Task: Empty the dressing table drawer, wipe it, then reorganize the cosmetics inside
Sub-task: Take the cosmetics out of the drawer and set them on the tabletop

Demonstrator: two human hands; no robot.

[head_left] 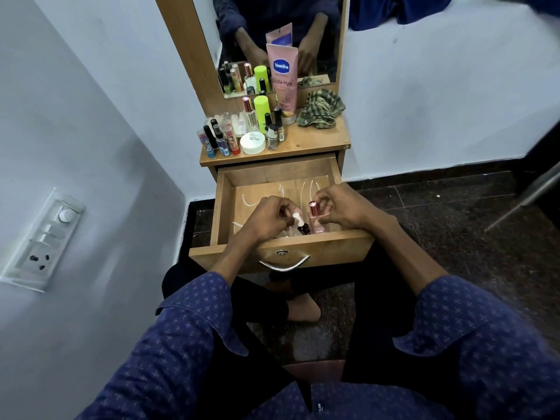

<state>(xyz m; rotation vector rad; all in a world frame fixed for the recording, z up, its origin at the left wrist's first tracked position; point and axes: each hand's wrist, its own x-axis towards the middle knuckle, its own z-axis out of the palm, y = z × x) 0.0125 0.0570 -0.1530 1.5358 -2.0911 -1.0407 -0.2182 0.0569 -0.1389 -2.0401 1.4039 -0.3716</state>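
Hands meet inside the open drawer: the left hand pinches what seems a small white-capped bottle, mostly hidden; the right hand grips a pink perfume bottle near the front wall.

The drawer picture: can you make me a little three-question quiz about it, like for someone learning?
1. True or false: the drawer is pulled out.
2. What lies crumpled on the tabletop beside the pink Vaseline tube? A) a checked cloth B) a book C) a comb
3. Fill in: the right hand holds a pink bottle with a shiny ____ cap.

Key:
1. True; both hands are inside it, the left hand holding small bottles.
2. A, the checked cloth.
3. Pink (rose-gold).
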